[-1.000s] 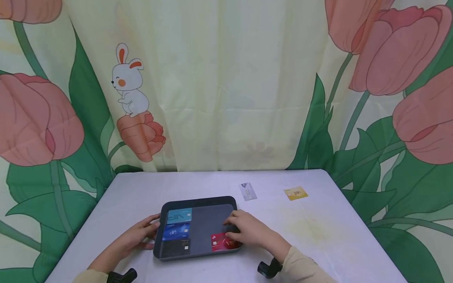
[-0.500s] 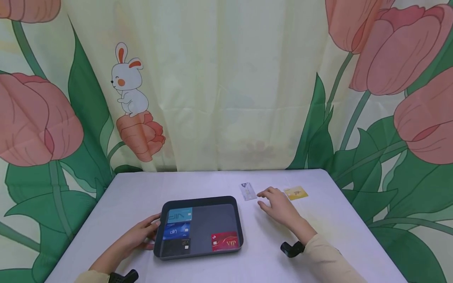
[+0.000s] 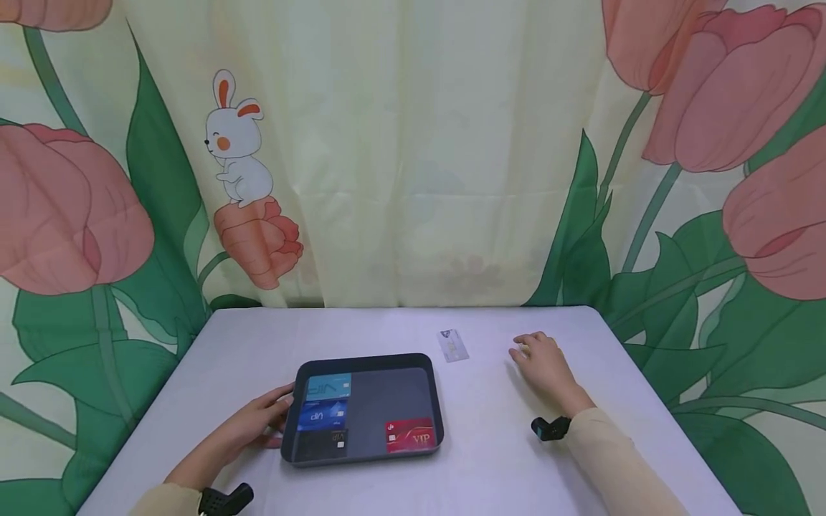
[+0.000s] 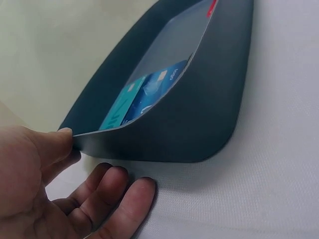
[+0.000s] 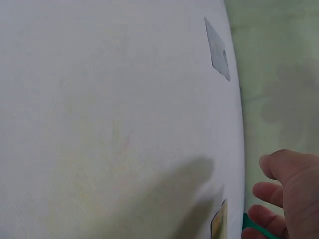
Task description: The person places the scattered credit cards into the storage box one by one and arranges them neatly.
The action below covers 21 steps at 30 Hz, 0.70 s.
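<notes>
My left hand (image 3: 254,421) holds the left side of a dark grey tray (image 3: 361,462), with thumb and index finger at its rim in the left wrist view. Inside the tray lie a teal card (image 3: 328,387), a blue card (image 3: 321,415) and a black card (image 3: 320,443) stacked along the left, and a red VIP card (image 3: 410,435) at the lower right. Over the gold card (image 5: 219,224) reaches my right hand (image 3: 545,364), fingers spread apart and slightly bent. That card is mostly hidden by the hand in the head view.
A silver-grey card (image 3: 452,345) lies on the white table (image 3: 490,444), between the tray and my right hand. Behind the table's far edge hangs a curtain (image 3: 400,179) printed with tulips and a rabbit.
My right hand has left the red card in the tray and moved right and away from me, past the silver-grey card to the gold one. The left hand stays at the tray.
</notes>
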Motion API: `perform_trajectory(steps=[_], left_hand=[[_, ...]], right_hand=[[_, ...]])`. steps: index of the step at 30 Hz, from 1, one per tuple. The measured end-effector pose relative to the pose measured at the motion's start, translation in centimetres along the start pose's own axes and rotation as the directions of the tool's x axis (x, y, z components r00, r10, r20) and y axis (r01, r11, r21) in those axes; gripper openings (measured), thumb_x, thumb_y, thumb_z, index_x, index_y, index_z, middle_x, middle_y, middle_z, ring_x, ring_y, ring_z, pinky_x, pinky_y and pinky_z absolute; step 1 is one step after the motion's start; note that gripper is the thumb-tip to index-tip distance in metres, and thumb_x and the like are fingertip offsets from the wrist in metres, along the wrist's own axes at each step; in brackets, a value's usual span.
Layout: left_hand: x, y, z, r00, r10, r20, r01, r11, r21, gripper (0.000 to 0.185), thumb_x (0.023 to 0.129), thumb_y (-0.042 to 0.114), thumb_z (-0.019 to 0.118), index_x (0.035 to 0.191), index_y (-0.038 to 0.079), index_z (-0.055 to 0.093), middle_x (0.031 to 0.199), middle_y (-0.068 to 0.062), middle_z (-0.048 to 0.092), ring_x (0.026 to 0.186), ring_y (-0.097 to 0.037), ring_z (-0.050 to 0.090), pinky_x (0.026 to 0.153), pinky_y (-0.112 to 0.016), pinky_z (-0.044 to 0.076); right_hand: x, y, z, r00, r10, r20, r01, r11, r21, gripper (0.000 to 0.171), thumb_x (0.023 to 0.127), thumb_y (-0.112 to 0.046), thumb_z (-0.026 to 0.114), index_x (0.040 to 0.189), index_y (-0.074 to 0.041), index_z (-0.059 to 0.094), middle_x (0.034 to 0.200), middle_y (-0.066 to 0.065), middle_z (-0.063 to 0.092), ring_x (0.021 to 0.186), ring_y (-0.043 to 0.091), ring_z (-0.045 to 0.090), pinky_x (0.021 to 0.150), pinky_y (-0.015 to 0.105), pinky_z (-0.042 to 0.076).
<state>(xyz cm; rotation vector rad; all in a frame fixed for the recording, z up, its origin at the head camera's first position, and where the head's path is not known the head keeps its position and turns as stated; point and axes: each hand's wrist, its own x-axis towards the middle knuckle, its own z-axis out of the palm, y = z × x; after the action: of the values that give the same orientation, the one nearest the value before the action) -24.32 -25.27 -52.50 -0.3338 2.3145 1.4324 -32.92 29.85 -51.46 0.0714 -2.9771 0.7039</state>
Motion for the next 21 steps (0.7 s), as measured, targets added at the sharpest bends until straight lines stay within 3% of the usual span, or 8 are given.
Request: perform_trajectory(steps=[12,17,21], left_hand=[[0.0,0.2,-0.1,1.000,-0.007,0.002,0.007,1.000,-0.017,0.059,0.111,0.035,0.047,0.161,0.009,0.033,0.104,-0.012,0.066,0.091,-0.022,0.061,0.071,-0.036,0.059],[0.2,0.1,-0.1,1.000,-0.012,-0.002,0.012,1.000,-0.021,0.060,0.110,0.037,0.048,0.161,0.010,0.034,0.105,-0.012,0.066,0.092,-0.023,0.060,0.072,-0.036,0.059],[0.1,0.2,0.0,1.000,-0.014,-0.003,0.014,1.000,-0.023,0.060,0.110,0.038,0.049,0.162,0.010,0.034,0.106,-0.013,0.066,0.092,-0.023,0.060,0.073,-0.036,0.060]], right_hand=[[0.3,2.9,-1.6,0.995,0.080,0.053,-0.079,0.996,-0.033,0.043,0.102,-0.028,0.057,0.129,0.005,0.064,0.134,0.034,0.052,0.121,0.051,0.050,0.102,0.064,0.044],[0.4,3.7,-1.5,0.988,0.132,0.081,-0.129,0.991,-0.032,0.044,0.100,-0.028,0.059,0.130,0.005,0.062,0.138,0.037,0.047,0.125,0.054,0.044,0.104,0.066,0.042],[0.6,4.1,-1.5,0.983,0.176,0.047,-0.175,0.984,-0.015,0.042,0.098,-0.028,0.066,0.120,0.007,0.064,0.126,0.036,0.051,0.118,0.052,0.045,0.097,0.061,0.045]])
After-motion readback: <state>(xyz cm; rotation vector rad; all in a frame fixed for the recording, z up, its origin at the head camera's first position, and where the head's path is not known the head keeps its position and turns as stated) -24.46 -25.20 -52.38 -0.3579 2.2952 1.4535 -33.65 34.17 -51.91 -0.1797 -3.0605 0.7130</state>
